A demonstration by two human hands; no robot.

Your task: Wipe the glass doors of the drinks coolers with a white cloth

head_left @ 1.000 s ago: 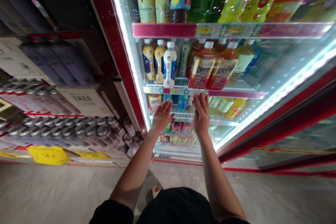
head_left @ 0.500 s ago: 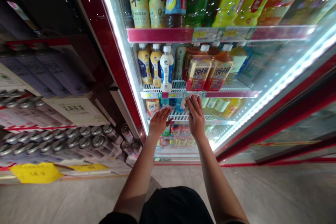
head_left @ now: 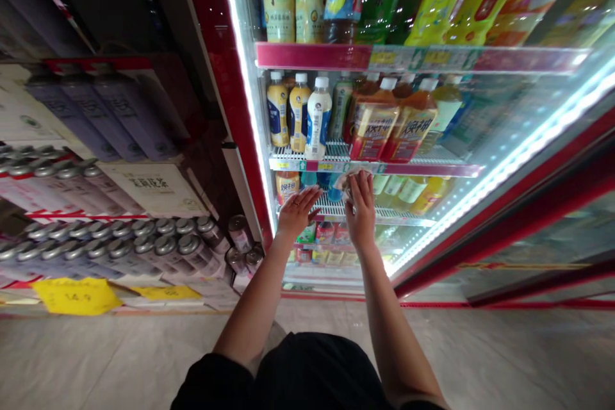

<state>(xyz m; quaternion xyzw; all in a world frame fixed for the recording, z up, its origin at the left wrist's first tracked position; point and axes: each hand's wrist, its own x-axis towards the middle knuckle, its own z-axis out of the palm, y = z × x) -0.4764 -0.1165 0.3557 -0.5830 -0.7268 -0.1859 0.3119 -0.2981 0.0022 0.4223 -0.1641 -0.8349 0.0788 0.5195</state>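
Note:
A lit drinks fridge (head_left: pixel 408 59) with a glass front stands before me. My right hand (head_left: pixel 360 208) holds a crumpled pale cloth (head_left: pixel 353 178) at the glass, just below the middle shelf's price strip (head_left: pixel 432 170). The cloth shows above and beside the fingertips. To the left, my left hand (head_left: pixel 298 211) is spread with its fingers together and thumb apart, seemingly flat on the glass, and holds nothing. A ring is on one finger. Behind the hands show a bottle with an orange label (head_left: pixel 287 187) and blue bottles (head_left: pixel 335 189).
White-capped bottles (head_left: pixel 318 116) and red-brown tea bottles (head_left: pixel 412 122) stand on the middle shelf. At left, a rack holds rows of silver-capped bottles (head_left: pixel 154 245) above a yellow price card (head_left: pixel 77 296). A red frame (head_left: pixel 480 230) borders the fridge on the right.
The view has shifted, so the fridge and rack sit further right. My right hand keeps the cloth at the glass, and more of the cloth shows. My left hand stays beside it.

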